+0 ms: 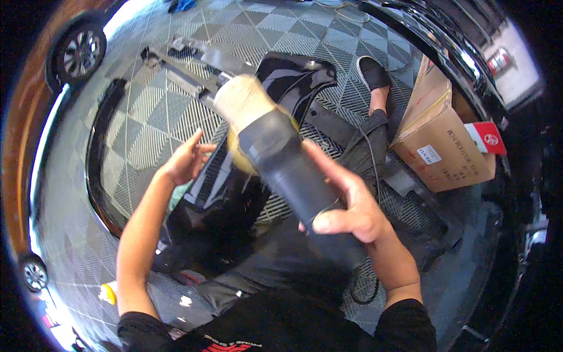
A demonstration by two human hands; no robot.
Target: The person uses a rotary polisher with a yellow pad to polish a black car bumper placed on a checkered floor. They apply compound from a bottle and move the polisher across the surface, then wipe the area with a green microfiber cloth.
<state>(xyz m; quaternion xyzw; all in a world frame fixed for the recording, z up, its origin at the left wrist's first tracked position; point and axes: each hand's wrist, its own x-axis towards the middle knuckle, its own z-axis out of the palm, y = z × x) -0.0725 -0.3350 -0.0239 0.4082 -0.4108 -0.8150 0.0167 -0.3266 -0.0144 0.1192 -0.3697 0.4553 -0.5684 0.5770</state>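
Note:
My right hand (356, 202) grips the black body of a corded power polisher (294, 167), raised and tilted across the middle of the view. Its head carries a pale cover, and part of a yellow round pad shows beneath. To the left, my left hand (187, 163) is apart from the tool, fingers spread and holding nothing. Just beside and below that hand lies a glossy black car trim part (211, 176) with a ribbed strip. Another glossy black panel (294, 79) rests on the floor beyond the polisher. A green cloth (178, 196) shows partly behind my left forearm.
A curved black trim piece (99, 145) lies at left on the tiled floor (145, 105). At right stands a cardboard box (444, 149) beside a black car body (475, 75). The tool's cord (374, 154) runs near my leg. A yellow-capped container (107, 294) is at lower left.

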